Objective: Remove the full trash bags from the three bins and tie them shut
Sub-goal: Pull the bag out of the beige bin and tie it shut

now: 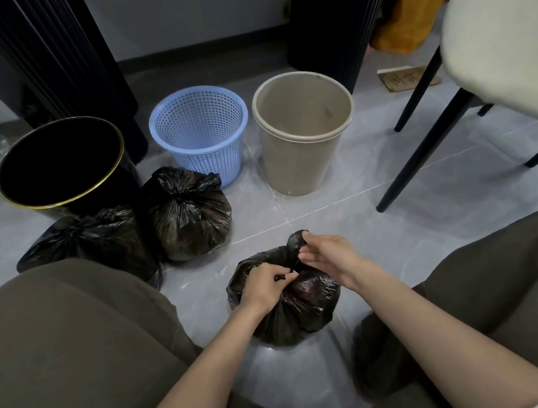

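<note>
Grey floor tiles carry the third bag (285, 308) between my knees. My left hand (265, 284) pinches one twisted ear low, fingers pressed together; my right hand (328, 254) pinches the other ear, up and away (knot unfinished, I judge).

A black trash bag (287, 308) sits on the grey tiled floor (384, 222) between the person's knees. The left hand (264, 282) grips gathered plastic at the bag's top, and the right hand (328, 252) pinches a twisted strip of the bag's mouth just beyond it. Beyond this bag stand three bins: a black bin (59, 164) to the far left, a blue mesh basket (200, 130) straight ahead, a beige bin (305, 129) to the right. Two more black bags (189, 211) (92, 239) lie to its left, tied. A chair (502, 56) stands to its far right.
</note>
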A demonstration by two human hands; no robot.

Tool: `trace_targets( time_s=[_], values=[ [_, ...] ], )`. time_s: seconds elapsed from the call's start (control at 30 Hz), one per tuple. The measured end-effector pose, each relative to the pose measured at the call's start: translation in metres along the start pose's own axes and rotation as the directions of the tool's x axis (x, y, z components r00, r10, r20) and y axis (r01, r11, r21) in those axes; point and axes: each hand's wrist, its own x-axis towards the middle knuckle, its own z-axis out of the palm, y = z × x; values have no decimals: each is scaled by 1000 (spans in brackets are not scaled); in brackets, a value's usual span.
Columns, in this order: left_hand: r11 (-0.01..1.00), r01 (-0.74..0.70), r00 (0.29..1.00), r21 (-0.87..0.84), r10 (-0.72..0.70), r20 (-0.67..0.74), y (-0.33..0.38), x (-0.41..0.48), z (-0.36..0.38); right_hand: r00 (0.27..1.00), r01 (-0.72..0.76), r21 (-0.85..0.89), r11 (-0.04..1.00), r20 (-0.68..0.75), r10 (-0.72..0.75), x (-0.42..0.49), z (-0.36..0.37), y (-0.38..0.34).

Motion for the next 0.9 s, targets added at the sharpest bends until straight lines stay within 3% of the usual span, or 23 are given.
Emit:
trace_targets(
  time_s=[0.1,0.13,0.27,0.33,0.47,0.57,0.67,0.73,0.9],
  values=[
    [987,67,998,-144,-65,16,-3,2,1,999,13,192,981,-42,-5,-1,6,5],
    [978,95,995,-186,-94,14,-3,3,1,997,15,183,983,-78,-1,0,9,9],
    [931,222,970,-290,-240,-27,-2,6,-4,970,80,-98,992,-221,-100,4,19,30],
    [864,295,943,-408,-332,-22,-1,5,-5,969,120,-315,942,-169,-180,0,20,35],
    [757,394,903,-522,-424,66,1,4,-7,976,215,-635,742,102,-195,-8,19,44],
    [647,397,890,-651,-446,100,1,4,-7,956,291,-751,593,202,-213,-5,19,53],
    [530,366,868,-765,-491,76,2,4,-10,934,348,-784,513,246,-258,-2,18,59],
    [497,350,862,-794,-503,64,3,3,-12,924,370,-756,539,238,-301,-3,16,60],
    [525,331,862,-784,-506,24,0,6,-15,902,390,-679,622,146,-406,-2,16,59]
  ],
)
